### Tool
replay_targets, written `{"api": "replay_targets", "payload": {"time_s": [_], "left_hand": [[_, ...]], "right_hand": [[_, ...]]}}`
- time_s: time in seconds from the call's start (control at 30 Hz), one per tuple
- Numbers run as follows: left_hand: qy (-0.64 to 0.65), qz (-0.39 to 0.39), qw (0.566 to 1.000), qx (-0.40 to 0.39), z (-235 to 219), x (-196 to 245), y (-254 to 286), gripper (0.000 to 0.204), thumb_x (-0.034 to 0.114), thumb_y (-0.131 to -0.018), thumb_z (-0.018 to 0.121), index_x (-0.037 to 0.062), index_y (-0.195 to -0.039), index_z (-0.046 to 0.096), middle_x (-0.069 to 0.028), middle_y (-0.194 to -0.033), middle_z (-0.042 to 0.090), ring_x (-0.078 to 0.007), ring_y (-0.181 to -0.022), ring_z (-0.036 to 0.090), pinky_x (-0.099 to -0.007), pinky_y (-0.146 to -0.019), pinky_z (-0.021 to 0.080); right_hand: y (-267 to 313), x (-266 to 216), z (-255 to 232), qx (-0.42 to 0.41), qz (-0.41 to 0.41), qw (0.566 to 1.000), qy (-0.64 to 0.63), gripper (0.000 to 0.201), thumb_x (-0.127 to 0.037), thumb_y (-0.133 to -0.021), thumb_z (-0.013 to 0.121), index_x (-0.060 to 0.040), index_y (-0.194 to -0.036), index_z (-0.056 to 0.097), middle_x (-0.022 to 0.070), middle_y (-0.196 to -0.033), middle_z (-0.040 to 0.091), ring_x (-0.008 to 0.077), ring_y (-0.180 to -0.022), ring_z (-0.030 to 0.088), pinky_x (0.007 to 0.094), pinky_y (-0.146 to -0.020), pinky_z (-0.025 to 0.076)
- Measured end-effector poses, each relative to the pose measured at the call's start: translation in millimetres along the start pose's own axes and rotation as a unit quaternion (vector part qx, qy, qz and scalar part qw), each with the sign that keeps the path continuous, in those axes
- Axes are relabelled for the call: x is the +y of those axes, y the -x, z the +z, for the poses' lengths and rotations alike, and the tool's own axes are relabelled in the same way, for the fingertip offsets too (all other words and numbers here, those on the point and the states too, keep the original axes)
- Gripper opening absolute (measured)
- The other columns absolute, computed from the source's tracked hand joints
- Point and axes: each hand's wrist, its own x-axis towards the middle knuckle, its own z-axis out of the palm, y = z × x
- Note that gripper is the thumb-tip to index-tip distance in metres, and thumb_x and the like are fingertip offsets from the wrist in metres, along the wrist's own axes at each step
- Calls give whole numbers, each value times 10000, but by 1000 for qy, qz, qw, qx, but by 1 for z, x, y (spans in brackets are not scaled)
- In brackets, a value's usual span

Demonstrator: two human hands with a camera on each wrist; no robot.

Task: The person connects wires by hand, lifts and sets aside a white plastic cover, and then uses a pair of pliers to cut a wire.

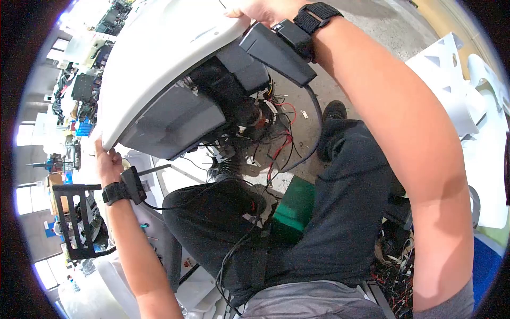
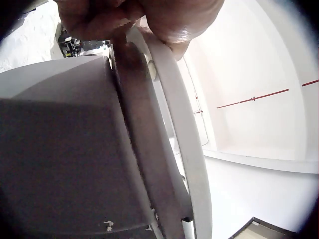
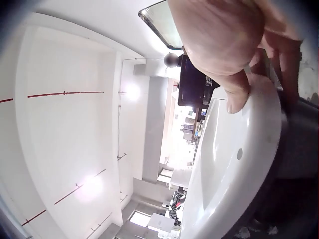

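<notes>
A large white plastic casing with a curved rim (image 1: 159,58) is held up in front of me, tilted. Dark grey box-like housings (image 1: 175,119) are fixed to its underside, with wires hanging below. My right hand (image 1: 268,9) grips the far edge; in the right wrist view its thumb (image 3: 238,97) lies on the white top face and the fingers go under the rim. At the near left end, my left hand (image 1: 110,164) holds the rim. In the left wrist view, its curled fingers (image 2: 99,20) are at the edge beside the grey housing (image 2: 65,149).
Loose red and black wires (image 1: 287,143) spread over the concrete floor (image 1: 340,80) below. A green sheet (image 1: 295,204) is between my legs. White plastic parts (image 1: 449,80) stand to the right, beside more tangled wires (image 1: 396,287). Cluttered workbenches (image 1: 74,101) line the left.
</notes>
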Motion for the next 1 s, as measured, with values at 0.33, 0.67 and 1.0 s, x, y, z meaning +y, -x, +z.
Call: {"api": "replay_targets", "payload": {"time_s": [0.33,0.67,1.0], "left_hand": [[12,9,1000,19,23,0,42,221,303,-829,605,130,-870,474,23,-661,430,-50,-463,331,-185,-368,279],[0,13,1000,15,32,1,76,280,331,-805,641,128,-915,481,14,-726,457,-47,-481,348,-176,-366,263],[5,6,999,-40,20,-9,62,344,373,-825,606,67,-960,525,20,-714,429,-48,-484,318,-174,-379,269]], "right_hand": [[4,-2,-21,79,12,995,55,333,-194,-724,663,119,-825,613,197,-719,638,274,-569,639,372,-466,507],[4,10,-34,212,-49,974,67,391,-270,-670,685,84,-825,629,242,-859,633,305,-799,643,368,-669,495],[-5,14,-61,167,-14,983,69,289,-162,-783,513,13,-988,617,229,-1106,558,329,-1084,518,370,-879,431]]}}
